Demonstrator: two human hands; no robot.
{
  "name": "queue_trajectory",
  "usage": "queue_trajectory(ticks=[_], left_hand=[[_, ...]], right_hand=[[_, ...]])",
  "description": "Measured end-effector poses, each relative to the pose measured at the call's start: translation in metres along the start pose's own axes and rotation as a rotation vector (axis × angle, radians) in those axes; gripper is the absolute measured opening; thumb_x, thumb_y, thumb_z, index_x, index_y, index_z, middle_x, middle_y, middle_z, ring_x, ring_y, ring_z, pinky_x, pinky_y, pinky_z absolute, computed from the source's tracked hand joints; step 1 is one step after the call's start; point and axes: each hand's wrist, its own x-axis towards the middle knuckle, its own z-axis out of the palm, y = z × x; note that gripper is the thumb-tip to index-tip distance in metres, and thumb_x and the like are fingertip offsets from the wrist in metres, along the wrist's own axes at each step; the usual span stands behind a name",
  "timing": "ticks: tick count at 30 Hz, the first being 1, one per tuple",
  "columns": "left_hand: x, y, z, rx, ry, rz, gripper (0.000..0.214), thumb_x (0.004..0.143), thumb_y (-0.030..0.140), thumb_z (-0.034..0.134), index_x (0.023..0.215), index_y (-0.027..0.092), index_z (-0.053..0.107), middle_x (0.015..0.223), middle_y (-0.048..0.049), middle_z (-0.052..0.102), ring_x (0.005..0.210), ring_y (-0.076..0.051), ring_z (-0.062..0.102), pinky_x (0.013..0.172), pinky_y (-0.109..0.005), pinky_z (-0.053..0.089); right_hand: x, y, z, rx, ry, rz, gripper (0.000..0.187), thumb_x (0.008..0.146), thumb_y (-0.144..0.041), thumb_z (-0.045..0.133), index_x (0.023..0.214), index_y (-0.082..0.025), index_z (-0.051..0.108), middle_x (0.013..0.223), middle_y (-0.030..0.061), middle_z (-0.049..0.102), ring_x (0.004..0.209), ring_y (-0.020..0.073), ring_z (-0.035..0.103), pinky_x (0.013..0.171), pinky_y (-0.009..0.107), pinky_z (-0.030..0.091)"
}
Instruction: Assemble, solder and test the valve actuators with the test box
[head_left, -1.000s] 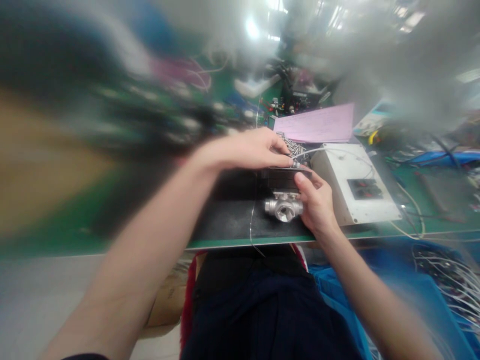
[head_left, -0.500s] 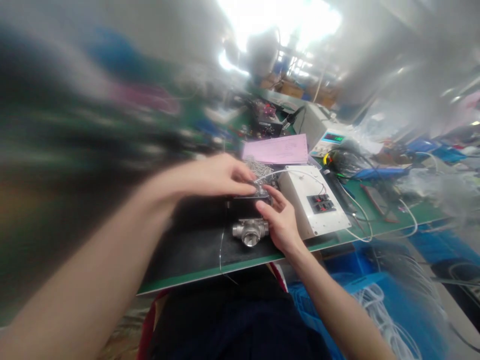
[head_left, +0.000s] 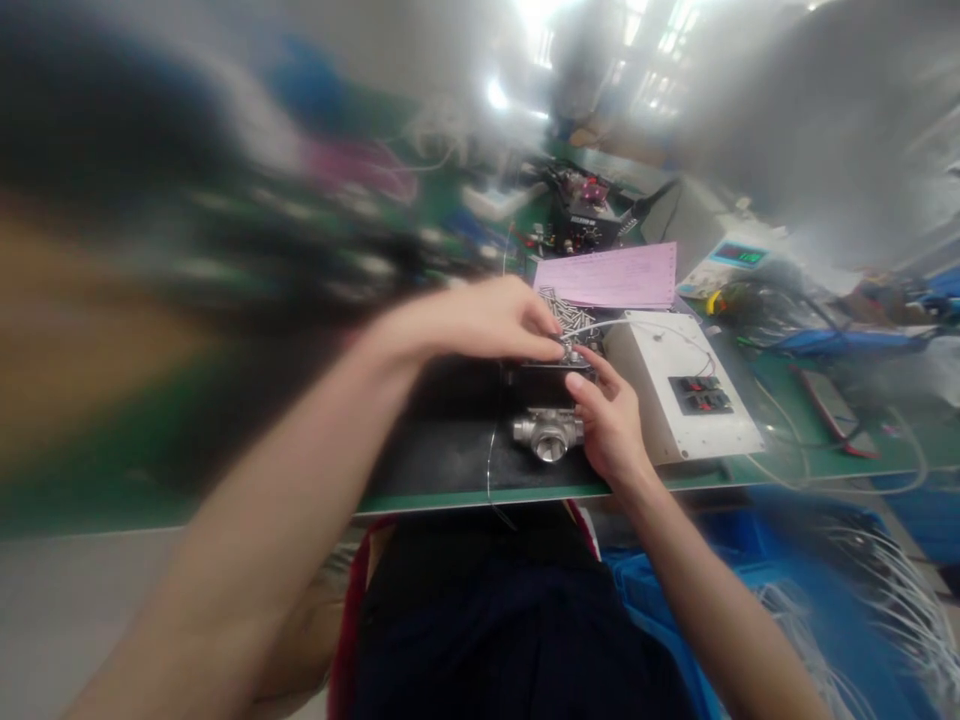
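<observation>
A metal valve body [head_left: 551,437] with threaded ports lies near the bench's front edge. Directly above it in the view is a dark, flat-topped housing [head_left: 546,385], with small metal parts on its top. My left hand [head_left: 499,318] reaches over from the left, its thumb and fingers closed at those small parts; what they pinch is hidden. From the right, my right hand [head_left: 613,415] holds the housing's right side, thumb in front and index finger up by the top. A white cable [head_left: 600,325] runs from the top parts to a white box [head_left: 654,390].
Loose screws [head_left: 566,312] lie in a pile behind the housing, before a pink sheet [head_left: 607,276]. Red-and-black terminals [head_left: 703,395] sit on the white box. A lit power supply [head_left: 739,255] stands behind. A thin wire [head_left: 491,465] hangs over the front edge.
The view has turned left, so the bench things appear farther right. Both hands stay at the housing in nearly the same pose.
</observation>
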Motion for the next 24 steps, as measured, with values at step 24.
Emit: queue_trajectory(ticks=[24], left_hand=[[-0.0059,0.0074,-0.0038,0.011,-0.027,0.092,0.029,0.091,0.043,0.072,0.109,0.024,0.083,0.116,-0.0028,0.082,0.095,-0.017,0.076,0.084,-0.027,0.054]], right_hand=[[-0.0047,-0.0018,0.0013,0.001,-0.030,-0.047,0.068,0.073,-0.036,0.095,0.135,-0.024,0.071,0.132,0.0099,0.078,0.124,0.0305,0.074,0.114,0.051,0.057]])
